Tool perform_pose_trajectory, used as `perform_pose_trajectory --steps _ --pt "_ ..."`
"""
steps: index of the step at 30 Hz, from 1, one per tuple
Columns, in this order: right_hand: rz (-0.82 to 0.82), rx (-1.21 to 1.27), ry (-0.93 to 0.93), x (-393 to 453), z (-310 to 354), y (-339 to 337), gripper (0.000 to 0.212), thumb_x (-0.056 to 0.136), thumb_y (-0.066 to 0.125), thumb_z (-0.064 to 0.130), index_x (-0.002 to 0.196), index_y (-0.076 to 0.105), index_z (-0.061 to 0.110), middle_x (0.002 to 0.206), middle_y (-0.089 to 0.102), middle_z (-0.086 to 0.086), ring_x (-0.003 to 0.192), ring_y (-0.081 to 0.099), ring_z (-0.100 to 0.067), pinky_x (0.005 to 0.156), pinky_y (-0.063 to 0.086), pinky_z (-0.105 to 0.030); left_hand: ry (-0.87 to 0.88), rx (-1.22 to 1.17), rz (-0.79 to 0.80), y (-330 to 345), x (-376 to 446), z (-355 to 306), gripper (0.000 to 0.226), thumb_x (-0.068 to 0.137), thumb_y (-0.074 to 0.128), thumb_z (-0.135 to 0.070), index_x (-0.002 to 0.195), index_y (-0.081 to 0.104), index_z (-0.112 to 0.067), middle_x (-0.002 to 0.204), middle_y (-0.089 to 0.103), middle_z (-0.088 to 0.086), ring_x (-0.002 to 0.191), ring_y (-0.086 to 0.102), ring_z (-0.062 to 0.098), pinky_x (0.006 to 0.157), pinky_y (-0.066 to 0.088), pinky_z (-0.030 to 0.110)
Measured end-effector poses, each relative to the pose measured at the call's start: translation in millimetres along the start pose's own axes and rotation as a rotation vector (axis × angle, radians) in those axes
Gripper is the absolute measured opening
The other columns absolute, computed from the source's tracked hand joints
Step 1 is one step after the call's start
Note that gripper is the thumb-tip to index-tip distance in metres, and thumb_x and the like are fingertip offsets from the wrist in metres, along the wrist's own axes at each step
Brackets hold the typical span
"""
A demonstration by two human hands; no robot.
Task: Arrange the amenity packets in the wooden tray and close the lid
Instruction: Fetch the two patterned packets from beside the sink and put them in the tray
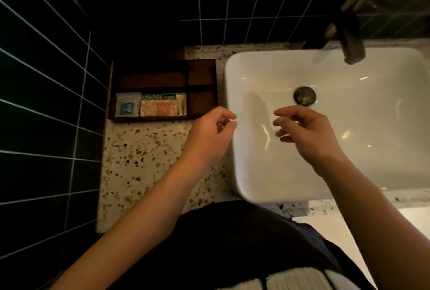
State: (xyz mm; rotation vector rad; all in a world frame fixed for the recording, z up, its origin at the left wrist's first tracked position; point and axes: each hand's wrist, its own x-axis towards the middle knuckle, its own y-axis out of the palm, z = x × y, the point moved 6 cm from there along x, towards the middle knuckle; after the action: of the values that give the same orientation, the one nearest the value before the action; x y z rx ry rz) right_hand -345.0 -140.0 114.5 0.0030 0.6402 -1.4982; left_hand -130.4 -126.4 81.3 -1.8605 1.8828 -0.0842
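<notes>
Here both hands are empty: left hand [210,132] with fingers [226,119] loosely curled, right hand [307,134] with fingers narrowly spread over the white rectangular ceramic sink [349,75]. Dark wooden compartment tray [202,73] sits on the speckled terrazzo surface [144,150] just beyond the left fingers, lid open. Colourful amenity packets [151,104] lie in its near compartment.
</notes>
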Motion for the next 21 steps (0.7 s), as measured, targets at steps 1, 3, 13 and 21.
perform_pose_trajectory --steps 1,3,13,21 --pt "-0.011 -0.004 0.004 -2.6 -8.6 -17.6 0.015 0.095 0.062 0.016 0.104 0.072 0.023 0.095 0.073 -0.001 0.08 0.072 -0.017 0.08 0.06 -0.036 0.022 0.016 -0.002 15.2 -2.2 -7.0 0.01 0.096 0.063 -0.026 0.104 0.069 -0.024 0.084 0.065 -0.008 0.065 0.057 0.004 0.064 0.052 0.032" --pt "-0.04 -0.004 0.0 -5.0 -25.8 -56.3 0.016 0.095 0.061 0.017 0.107 0.071 0.022 0.095 0.074 0.0 0.081 0.072 -0.016 0.08 0.06 -0.034 0.063 0.044 0.005 49.3 -5.3 -23.0 0.011 0.096 0.064 -0.025 0.104 0.07 -0.022 0.083 0.064 -0.01 0.062 0.056 0.003 0.061 0.05 0.029" --pt "-0.058 -0.015 -0.058 13.7 -125.4 -291.5 0.016 0.096 0.059 0.009 0.106 0.071 0.013 0.095 0.071 -0.014 0.075 0.07 -0.017 0.076 0.058 -0.035 0.077 0.178 0.038 274.4 -1.7 -139.5 0.013 0.097 0.063 -0.027 0.108 0.07 -0.024 0.096 0.067 -0.01 0.079 0.062 0.003 0.069 0.048 0.016" --pt "-0.103 -0.001 0.044 48.6 -215.1 -443.8 0.013 0.092 0.066 0.017 0.104 0.072 0.019 0.101 0.071 -0.006 0.083 0.07 -0.02 0.078 0.059 -0.037 0.122 0.204 0.152 437.7 -4.5 -218.0 0.011 0.097 0.064 -0.026 0.105 0.07 -0.024 0.091 0.066 -0.013 0.076 0.061 0.002 0.065 0.045 0.009"
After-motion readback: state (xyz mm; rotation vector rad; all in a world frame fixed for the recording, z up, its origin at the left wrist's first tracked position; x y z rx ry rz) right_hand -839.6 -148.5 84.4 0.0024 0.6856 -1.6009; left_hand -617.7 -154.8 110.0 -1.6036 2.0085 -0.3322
